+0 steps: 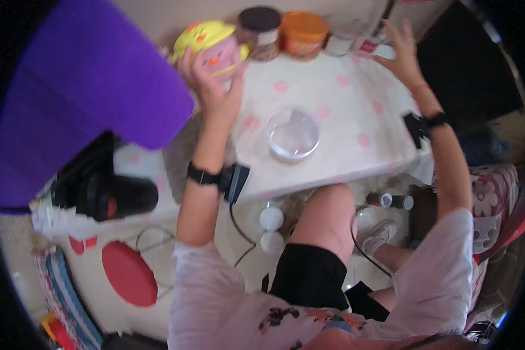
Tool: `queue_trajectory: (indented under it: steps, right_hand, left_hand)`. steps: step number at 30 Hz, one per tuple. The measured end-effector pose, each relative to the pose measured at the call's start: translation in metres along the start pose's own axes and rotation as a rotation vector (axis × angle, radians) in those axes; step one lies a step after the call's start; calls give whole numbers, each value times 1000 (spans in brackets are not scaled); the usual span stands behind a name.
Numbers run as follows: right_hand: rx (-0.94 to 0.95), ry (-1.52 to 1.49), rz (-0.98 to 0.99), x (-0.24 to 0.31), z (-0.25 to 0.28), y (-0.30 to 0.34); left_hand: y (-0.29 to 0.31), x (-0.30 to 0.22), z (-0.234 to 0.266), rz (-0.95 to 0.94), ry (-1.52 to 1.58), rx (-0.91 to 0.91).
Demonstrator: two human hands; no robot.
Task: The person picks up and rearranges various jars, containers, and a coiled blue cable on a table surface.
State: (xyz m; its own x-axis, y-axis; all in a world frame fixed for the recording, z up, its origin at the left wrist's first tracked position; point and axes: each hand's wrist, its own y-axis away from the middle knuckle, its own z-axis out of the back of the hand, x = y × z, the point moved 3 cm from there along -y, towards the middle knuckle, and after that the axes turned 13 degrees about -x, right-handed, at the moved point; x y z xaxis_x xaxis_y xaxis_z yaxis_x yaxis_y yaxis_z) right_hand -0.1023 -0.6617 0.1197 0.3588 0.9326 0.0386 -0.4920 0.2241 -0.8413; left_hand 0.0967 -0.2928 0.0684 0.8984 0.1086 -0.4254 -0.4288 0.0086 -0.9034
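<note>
My left hand (pixel 214 90) is at a pink toy figure (pixel 216 55) with a yellow hat, at the back left of the table. Its fingers and thumb are spread about the lower front of the figure and seem to grip it. At the back right, my right hand (pixel 403 57) is raised with fingers apart, beside a clear bottle with a red label (pixel 367 46); whether it touches the bottle is hard to tell. Between my forearms a round clear plastic bowl (pixel 293 135) sits on the patterned tablecloth (pixel 338 149).
Along the wall stand a dark-lidded jar (pixel 260 34), an orange-lidded tub (pixel 303 35) and a clear glass jar (pixel 339 44). A purple panel (pixel 99 76) covers the left side, with a black cylinder (pixel 125 197) below it. A red round stool (pixel 129 273) stands on the floor.
</note>
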Motion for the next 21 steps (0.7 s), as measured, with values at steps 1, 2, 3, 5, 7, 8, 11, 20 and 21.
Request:
queue_trajectory:
  steps: [1,2,3,5,7,8,11,20,21]
  right_hand:
    - [28,49,45,18,17,8]
    - [54,0,27,26,53,17]
    - [15,-5,101,25,89,23]
    - [50,83,130,43,143,45]
    - [85,-51,33,65,172,81]
    - [143,-50,-40,73,189,101]
    - [278,-87,-242,89,229,153]
    - [372,-223,-699,101,265,204]
    - [336,-311,-656,110,264,188]
  left_hand:
    - [-3,3,7,-41,-36,3]
    - [-3,-2,-2,-83,-70,21]
    - [-4,-10,-13,-124,-66,11]
    - [-3,-8,-15,-134,-68,-4]
    - [-1,2,2,-117,-102,5]
    - [2,2,2,-106,-111,6]
    - [-3,-3,9,-37,-133,44]
    - [38,-114,121,102,257,210]
    - [73,-122,148,-5,217,292]
